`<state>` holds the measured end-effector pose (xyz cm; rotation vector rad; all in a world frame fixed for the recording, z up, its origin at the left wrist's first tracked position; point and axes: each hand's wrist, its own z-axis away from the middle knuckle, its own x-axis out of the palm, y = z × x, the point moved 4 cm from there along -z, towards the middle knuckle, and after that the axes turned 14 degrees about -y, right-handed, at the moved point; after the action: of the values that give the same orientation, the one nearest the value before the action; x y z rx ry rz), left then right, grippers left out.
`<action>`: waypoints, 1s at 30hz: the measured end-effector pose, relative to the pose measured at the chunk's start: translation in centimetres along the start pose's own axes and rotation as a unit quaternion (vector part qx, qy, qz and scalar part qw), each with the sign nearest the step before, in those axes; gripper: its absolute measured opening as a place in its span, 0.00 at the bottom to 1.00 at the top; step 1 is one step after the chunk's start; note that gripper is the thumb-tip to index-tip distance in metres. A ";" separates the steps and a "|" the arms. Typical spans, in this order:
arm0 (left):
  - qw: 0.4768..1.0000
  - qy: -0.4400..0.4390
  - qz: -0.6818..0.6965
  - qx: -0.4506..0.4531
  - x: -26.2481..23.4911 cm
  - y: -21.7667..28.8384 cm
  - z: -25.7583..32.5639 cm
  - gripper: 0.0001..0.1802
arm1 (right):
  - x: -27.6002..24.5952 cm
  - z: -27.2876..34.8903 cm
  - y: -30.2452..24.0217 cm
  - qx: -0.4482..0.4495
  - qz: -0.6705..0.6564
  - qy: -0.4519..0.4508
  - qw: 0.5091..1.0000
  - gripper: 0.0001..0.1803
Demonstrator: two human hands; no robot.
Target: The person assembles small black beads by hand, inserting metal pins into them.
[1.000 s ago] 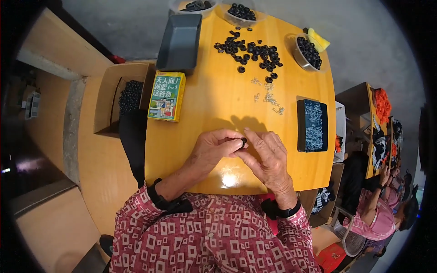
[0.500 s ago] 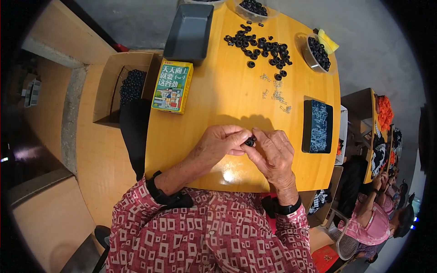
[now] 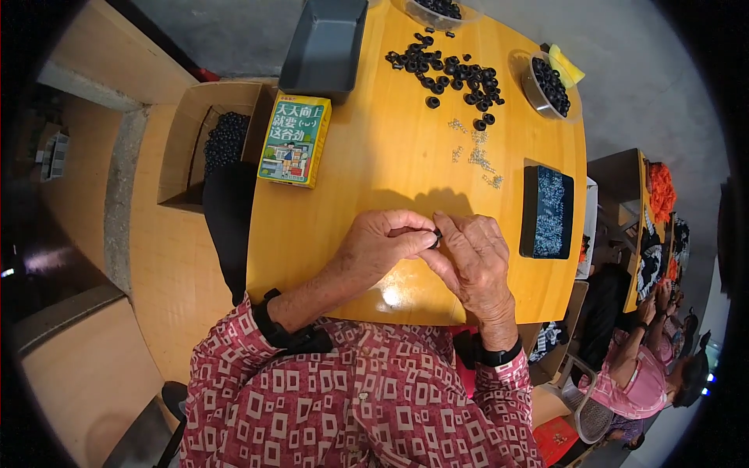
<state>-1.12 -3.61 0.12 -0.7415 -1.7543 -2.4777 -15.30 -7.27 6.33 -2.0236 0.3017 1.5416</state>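
In front of my chest, just above the table's near part, my two hands meet. A small black plastic part (image 3: 435,239) is pinched between their fingertips, mostly hidden by the fingers. My left hand (image 3: 381,240) holds it from the left with thumb and fingers closed. From the other side, the thumb and index finger of my right hand (image 3: 477,254) close on the same part. Beyond the hands lie a scatter of tiny silvery metal pieces (image 3: 482,162) and a spread of round black plastic parts (image 3: 471,76).
On the table's left are a grey tray (image 3: 321,70) and a yellow-green box (image 3: 294,142). A dark tray (image 3: 528,246) with small pale pieces sits right. Clear bowls (image 3: 532,92) of black parts stand far off. Left, a carton (image 3: 181,156) holds black parts. People (image 3: 636,366) sit at right.
Both hands stay together, with the fingers shifted on the black part, which now shows less. The view has moved slightly; the things on the table look unchanged.
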 end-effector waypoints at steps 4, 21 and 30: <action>1.000 -0.003 0.022 -0.004 0.1 0.0 0.0 0.13 | 0.3 0.3 0.2 -0.005 0.004 0.005 1.000 0.25; 0.999 0.020 -0.040 0.008 -0.1 0.0 -0.1 0.09 | 1.0 0.6 -0.4 0.015 0.068 -0.005 0.998 0.22; 0.992 -0.001 -0.122 -0.021 -0.2 0.2 -0.4 0.10 | 0.9 0.4 -0.9 0.012 0.114 -0.050 0.992 0.16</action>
<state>-1.02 -4.09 0.11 -0.5613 -1.9051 -2.6740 -14.89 -6.15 5.69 -1.9407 0.5241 1.7615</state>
